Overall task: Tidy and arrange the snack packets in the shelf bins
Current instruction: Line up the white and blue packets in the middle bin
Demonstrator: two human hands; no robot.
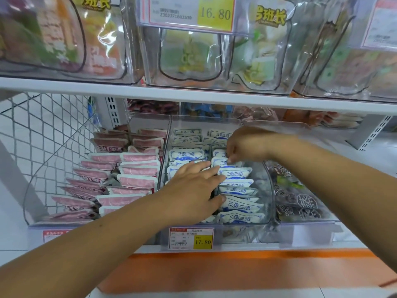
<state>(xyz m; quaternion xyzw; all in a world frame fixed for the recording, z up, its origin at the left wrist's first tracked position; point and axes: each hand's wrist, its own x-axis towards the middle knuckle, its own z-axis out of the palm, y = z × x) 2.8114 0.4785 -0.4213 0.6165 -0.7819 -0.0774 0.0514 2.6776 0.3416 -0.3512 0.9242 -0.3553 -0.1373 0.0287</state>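
1. We logged both bare arms reaching up from the lower edge of view toward the middle clear bin (262, 186) on the lower shelf (247, 247). The blue-and-white packets (238, 191) lay inside it in two overlapping rows running front to back.
2. Left hand (193, 187): palm down, forearm rising from the lower left, laid flat over the left row. Its fingers (205, 168) were straight and slightly apart, gripping nothing. The tips reached the edge of the right row, and the thumb lay against packets nearer the front.
3. Right hand (242, 145): forearm stretched in from the right, wrist bent, knuckles up, poised over the rear half of the right row. Its fingers (231, 156) were curled downward and clamped on the upper edge of one blue-and-white packet (222, 162), just behind the left fingertips.
4. We could not tell whether that packet was lifted clear of its neighbours; blur softened the spot.
5. In the left bin (29, 190), pink packets (137, 175) were stacked in two leaning rows. To the right of the middle bin, dark packets (300, 201) were partly hidden by the right forearm.
6. A price tag (191, 238) reading 17.80 hung on the front of the middle bin, below the left wrist.
7. The upper shelf (193, 95) carried larger clear bins and a tag (187, 12) reading 16.80.
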